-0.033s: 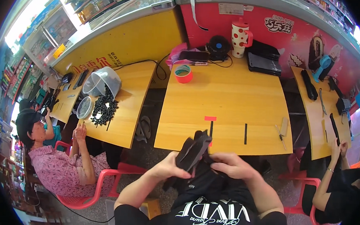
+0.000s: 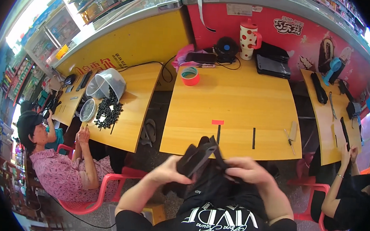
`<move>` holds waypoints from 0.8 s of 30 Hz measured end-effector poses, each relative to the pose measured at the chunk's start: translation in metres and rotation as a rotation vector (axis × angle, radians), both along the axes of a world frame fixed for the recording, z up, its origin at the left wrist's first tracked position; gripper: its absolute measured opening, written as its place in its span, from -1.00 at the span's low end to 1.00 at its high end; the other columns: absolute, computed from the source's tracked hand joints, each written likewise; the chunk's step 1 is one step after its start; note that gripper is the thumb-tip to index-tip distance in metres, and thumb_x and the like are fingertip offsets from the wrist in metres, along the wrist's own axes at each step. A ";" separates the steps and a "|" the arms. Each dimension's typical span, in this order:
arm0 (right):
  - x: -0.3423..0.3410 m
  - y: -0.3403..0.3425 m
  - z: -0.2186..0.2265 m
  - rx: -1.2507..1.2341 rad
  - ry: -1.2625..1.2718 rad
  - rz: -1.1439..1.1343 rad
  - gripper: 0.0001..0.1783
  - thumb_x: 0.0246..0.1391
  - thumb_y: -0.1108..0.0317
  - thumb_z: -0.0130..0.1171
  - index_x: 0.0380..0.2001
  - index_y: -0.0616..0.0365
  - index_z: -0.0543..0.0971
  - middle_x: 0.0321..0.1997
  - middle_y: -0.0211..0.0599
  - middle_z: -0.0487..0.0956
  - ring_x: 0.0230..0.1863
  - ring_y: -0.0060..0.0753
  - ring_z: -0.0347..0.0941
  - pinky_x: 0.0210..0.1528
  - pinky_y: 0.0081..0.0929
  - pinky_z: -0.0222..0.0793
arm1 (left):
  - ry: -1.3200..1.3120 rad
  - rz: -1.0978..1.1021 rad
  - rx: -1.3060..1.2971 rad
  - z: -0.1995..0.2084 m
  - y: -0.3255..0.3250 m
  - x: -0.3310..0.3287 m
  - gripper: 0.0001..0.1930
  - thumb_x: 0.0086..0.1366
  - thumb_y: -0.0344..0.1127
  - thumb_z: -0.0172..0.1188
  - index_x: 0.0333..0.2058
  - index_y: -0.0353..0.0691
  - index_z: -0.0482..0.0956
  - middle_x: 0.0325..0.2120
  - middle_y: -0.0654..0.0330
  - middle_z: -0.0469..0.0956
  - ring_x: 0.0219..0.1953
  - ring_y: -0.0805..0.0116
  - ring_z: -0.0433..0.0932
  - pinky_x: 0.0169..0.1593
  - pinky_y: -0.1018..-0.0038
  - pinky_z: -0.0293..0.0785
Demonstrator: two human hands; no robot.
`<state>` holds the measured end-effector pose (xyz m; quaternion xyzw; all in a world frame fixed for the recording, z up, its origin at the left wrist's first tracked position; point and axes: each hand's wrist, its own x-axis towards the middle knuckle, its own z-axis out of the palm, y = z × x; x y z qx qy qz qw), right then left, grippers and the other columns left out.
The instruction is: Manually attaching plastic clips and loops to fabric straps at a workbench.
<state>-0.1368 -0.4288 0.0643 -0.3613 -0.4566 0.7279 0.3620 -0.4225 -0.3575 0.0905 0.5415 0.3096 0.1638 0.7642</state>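
Note:
Above my lap, just off the near table edge, my left hand [image 2: 168, 170] is closed round a bundle of flat black strips [image 2: 196, 157] that look like straps or folded webbing. The bundle stands tilted up, its far end over the table's edge. My right hand [image 2: 249, 170] is closed at the bundle's right side, fingers on a black strip [image 2: 219, 156] that slants away from the rest. The fingertips of my right hand are partly hidden against the dark cloth. On the wooden table [image 2: 232, 97] ahead, two thin black marks run lengthwise, with a short red strip [image 2: 218, 122] above one.
Toward the table's back stand a red tape roll [image 2: 190, 76], a phone [image 2: 201, 57], a small fan [image 2: 226, 49], a dotted tumbler [image 2: 247, 40] and black flat packs [image 2: 273, 66]. A screwdriver-like tool [image 2: 289, 141] lies front right. People work left and right; black pieces [image 2: 109, 111] heap left.
My right hand has shifted slightly right, and the strip at its fingers now stands apart from the bundle. My left hand keeps its hold, moved a little left.

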 end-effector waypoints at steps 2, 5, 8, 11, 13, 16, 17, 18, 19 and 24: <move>0.045 -0.014 0.018 -0.031 0.081 -0.048 -0.62 0.08 0.37 0.16 -0.11 0.47 0.53 -0.45 -0.22 0.56 -0.54 -0.62 0.38 -0.52 -0.66 0.21 | 0.110 0.020 0.037 0.021 0.019 -0.038 -0.60 -0.11 -0.54 0.41 -0.21 -0.40 0.56 -0.39 0.14 0.62 -0.33 0.39 0.60 -0.16 0.47 0.52; 0.088 -0.044 0.004 0.086 0.140 -0.254 -0.38 -0.09 0.15 0.26 -0.20 0.64 0.51 -0.58 -0.15 0.52 -0.65 -0.53 0.38 -0.60 -0.60 0.21 | 0.392 0.391 0.362 0.025 0.066 -0.073 -0.62 -0.10 -0.51 0.40 -0.23 -0.37 0.55 -0.39 0.14 0.63 -0.35 0.40 0.60 -0.22 0.46 0.52; 0.081 -0.056 -0.001 0.113 0.134 -0.365 -0.38 -0.13 0.12 0.27 -0.21 0.60 0.53 -0.60 -0.14 0.53 -0.68 -0.52 0.38 -0.63 -0.61 0.24 | 0.676 0.675 0.716 0.003 0.137 -0.092 -0.63 -0.05 -0.38 0.39 -0.22 -0.31 0.56 -0.40 0.10 0.64 -0.32 0.30 0.63 -0.23 0.36 0.52; 0.051 -0.047 -0.008 0.011 -0.004 -0.324 -0.40 -0.12 0.12 0.29 -0.15 0.49 0.54 -0.55 -0.21 0.54 -0.64 -0.53 0.38 -0.60 -0.62 0.26 | 1.179 0.668 0.933 -0.036 0.207 -0.112 -0.50 -0.03 -0.21 0.44 -0.11 -0.27 0.53 -0.41 0.06 0.64 -0.31 0.19 0.64 -0.17 0.30 0.51; 0.033 -0.043 -0.023 -0.009 0.047 -0.275 -0.45 -0.06 0.21 0.28 -0.10 0.48 0.53 -0.48 -0.22 0.56 -0.57 -0.53 0.41 -0.54 -0.62 0.30 | 1.667 0.727 0.836 -0.075 0.253 -0.122 -0.20 -0.01 0.01 0.44 0.16 -0.18 0.34 -0.21 -0.01 0.61 -0.15 0.09 0.60 -0.03 0.19 0.45; 0.017 -0.048 -0.035 -0.065 0.094 -0.290 -0.51 -0.03 0.33 0.27 -0.07 0.46 0.52 -0.45 -0.23 0.56 -0.50 -0.54 0.44 -0.48 -0.62 0.32 | 1.827 0.650 0.827 -0.109 0.280 -0.111 0.01 0.05 0.13 0.37 0.35 -0.08 0.02 0.03 -0.07 0.47 0.05 0.00 0.48 0.06 0.08 0.36; 0.014 -0.051 -0.038 -0.071 0.062 -0.284 -0.54 -0.01 0.37 0.28 -0.06 0.45 0.52 -0.43 -0.24 0.56 -0.48 -0.55 0.44 -0.46 -0.62 0.32 | 1.820 0.595 0.694 -0.114 0.288 -0.112 0.07 0.10 0.18 0.31 0.40 0.01 -0.18 0.17 -0.11 0.31 0.15 -0.09 0.36 0.12 -0.03 0.27; 0.013 -0.052 -0.039 -0.076 0.058 -0.299 -0.54 -0.01 0.37 0.28 -0.06 0.45 0.52 -0.43 -0.24 0.56 -0.48 -0.55 0.44 -0.46 -0.62 0.32 | 1.812 0.580 0.701 -0.112 0.293 -0.108 0.07 0.10 0.18 0.31 0.40 0.01 -0.18 0.17 -0.11 0.31 0.15 -0.09 0.36 0.12 -0.03 0.27; 0.012 -0.054 -0.041 -0.066 0.024 -0.296 -0.55 -0.01 0.38 0.27 -0.06 0.44 0.52 -0.42 -0.24 0.56 -0.48 -0.55 0.44 -0.45 -0.63 0.32 | 1.784 0.566 0.679 -0.110 0.297 -0.106 0.07 0.10 0.18 0.31 0.40 0.03 -0.19 0.17 -0.12 0.30 0.16 -0.08 0.36 0.12 -0.02 0.27; 0.001 -0.050 -0.029 -0.112 -0.094 -0.256 -0.61 0.04 0.50 0.23 -0.02 0.30 0.53 -0.33 -0.39 0.59 -0.31 -0.62 0.46 -0.30 -0.63 0.37 | 1.786 0.499 0.712 -0.094 0.298 -0.099 0.07 0.12 0.18 0.28 0.41 0.05 -0.25 0.31 -0.20 0.05 0.25 -0.16 0.22 0.21 -0.07 0.14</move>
